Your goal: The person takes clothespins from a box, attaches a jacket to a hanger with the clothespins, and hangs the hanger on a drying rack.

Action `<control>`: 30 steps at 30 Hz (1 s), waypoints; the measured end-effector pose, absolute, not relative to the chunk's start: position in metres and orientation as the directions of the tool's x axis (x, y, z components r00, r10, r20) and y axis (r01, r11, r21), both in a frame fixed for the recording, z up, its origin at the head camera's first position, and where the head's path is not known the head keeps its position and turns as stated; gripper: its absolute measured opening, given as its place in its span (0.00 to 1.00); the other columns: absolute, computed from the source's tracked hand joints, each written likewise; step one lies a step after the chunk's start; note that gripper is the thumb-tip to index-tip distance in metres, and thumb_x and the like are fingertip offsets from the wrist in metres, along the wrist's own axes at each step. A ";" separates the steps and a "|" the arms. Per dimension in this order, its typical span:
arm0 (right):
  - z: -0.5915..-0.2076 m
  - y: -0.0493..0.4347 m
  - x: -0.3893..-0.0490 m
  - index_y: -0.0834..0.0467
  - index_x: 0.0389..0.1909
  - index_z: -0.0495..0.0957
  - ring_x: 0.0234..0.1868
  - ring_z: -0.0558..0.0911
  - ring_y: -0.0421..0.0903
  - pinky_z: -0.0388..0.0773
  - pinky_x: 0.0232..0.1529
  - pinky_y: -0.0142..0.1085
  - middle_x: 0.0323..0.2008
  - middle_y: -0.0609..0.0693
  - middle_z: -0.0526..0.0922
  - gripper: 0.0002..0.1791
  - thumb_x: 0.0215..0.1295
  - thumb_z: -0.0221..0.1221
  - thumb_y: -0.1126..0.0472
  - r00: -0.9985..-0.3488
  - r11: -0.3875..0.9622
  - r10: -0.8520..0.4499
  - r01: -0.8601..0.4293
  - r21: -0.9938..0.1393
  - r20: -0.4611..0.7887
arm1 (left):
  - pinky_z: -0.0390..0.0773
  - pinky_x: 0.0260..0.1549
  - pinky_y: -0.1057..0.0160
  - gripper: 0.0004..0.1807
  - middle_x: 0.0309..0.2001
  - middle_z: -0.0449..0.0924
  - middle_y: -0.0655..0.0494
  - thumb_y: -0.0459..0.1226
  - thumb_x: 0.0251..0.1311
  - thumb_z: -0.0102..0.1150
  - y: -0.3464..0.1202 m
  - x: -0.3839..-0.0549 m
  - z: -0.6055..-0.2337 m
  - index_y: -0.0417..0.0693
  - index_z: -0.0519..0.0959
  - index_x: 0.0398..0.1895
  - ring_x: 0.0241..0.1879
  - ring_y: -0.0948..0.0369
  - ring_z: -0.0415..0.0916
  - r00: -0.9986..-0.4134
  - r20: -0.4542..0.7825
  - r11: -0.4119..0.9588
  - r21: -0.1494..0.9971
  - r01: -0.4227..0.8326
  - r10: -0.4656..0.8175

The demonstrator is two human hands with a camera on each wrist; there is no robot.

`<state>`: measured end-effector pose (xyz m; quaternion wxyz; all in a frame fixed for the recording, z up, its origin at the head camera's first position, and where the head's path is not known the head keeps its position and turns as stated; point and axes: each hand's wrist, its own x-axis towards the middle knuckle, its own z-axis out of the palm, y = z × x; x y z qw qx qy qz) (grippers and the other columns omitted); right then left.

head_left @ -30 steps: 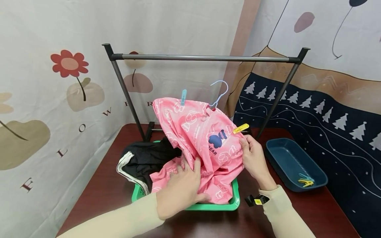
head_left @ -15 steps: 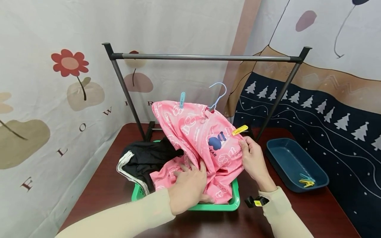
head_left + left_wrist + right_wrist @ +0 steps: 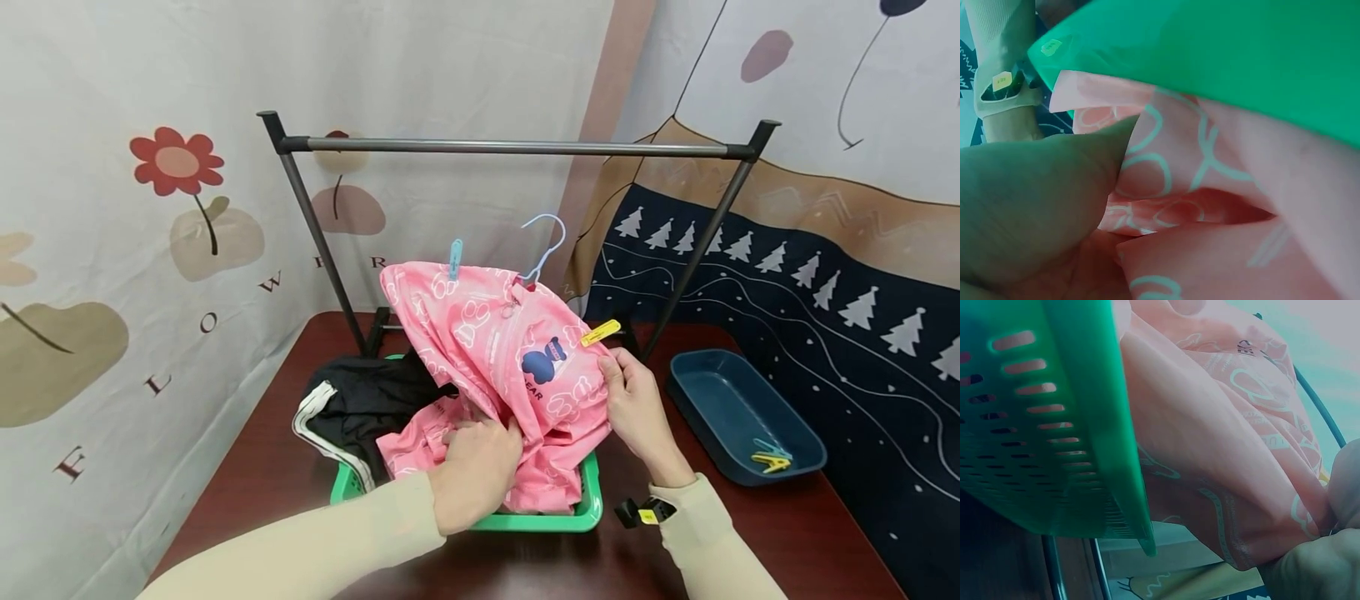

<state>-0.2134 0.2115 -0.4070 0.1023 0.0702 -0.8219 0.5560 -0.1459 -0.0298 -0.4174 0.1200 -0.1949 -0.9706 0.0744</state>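
Right hand (image 3: 641,408) pinched the edge of a pink bear-print top (image 3: 480,350) between thumb and fingers, just below a yellow clothespin (image 3: 600,333). Left hand (image 3: 480,475) lay among pink folds, its fingertips hidden, so I could not tell whether it gripped cloth. On a light-blue hanger (image 3: 553,246), the top slanted above a green basket (image 3: 540,523), beside black clothing (image 3: 375,400).

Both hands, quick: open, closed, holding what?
Left hand: fingers partly hidden in the pink garment; grip unclear.
Right hand: pinching the pink garment below the yellow clothespin.
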 end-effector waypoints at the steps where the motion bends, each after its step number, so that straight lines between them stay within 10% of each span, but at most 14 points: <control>1: -0.407 0.211 -0.213 0.63 0.59 0.83 0.34 0.86 0.39 0.84 0.36 0.28 0.36 0.60 0.85 0.18 0.97 0.52 0.53 -0.969 0.373 -0.002 -0.231 -0.899 0.248 | 0.93 0.22 0.45 0.31 0.25 0.86 0.50 0.53 0.45 0.95 -0.030 -0.146 -0.418 0.49 0.87 0.44 0.22 0.48 0.87 -0.878 0.243 0.906 -0.217 0.364 0.411; 12: -0.406 0.211 -0.213 0.63 0.58 0.84 0.35 0.84 0.40 0.82 0.36 0.28 0.37 0.61 0.84 0.19 0.97 0.53 0.53 -0.962 0.391 0.020 -0.242 -0.888 0.271 | 0.94 0.29 0.57 0.14 0.27 0.90 0.55 0.46 0.59 0.91 -0.041 -0.141 -0.387 0.53 0.95 0.41 0.28 0.55 0.92 -0.840 0.222 0.868 -0.110 0.484 0.496; 21: -0.405 0.213 -0.213 0.65 0.59 0.84 0.35 0.84 0.40 0.83 0.36 0.29 0.35 0.56 0.83 0.19 0.97 0.52 0.52 -0.970 0.347 0.036 -0.212 -0.913 0.239 | 0.84 0.24 0.63 0.37 0.26 0.75 0.54 0.45 0.66 0.87 -0.062 -0.122 -0.373 0.41 0.68 0.63 0.24 0.55 0.84 -0.859 0.165 0.847 0.154 0.508 0.485; 30: -0.406 0.211 -0.214 0.65 0.61 0.82 0.36 0.85 0.40 0.86 0.37 0.28 0.35 0.51 0.82 0.20 0.97 0.52 0.52 -0.978 0.315 0.030 -0.189 -0.930 0.209 | 0.89 0.22 0.55 0.25 0.34 0.85 0.46 0.49 0.65 0.86 -0.055 -0.097 -0.386 0.61 0.79 0.56 0.35 0.47 0.88 -0.807 0.256 0.844 -0.081 0.531 0.532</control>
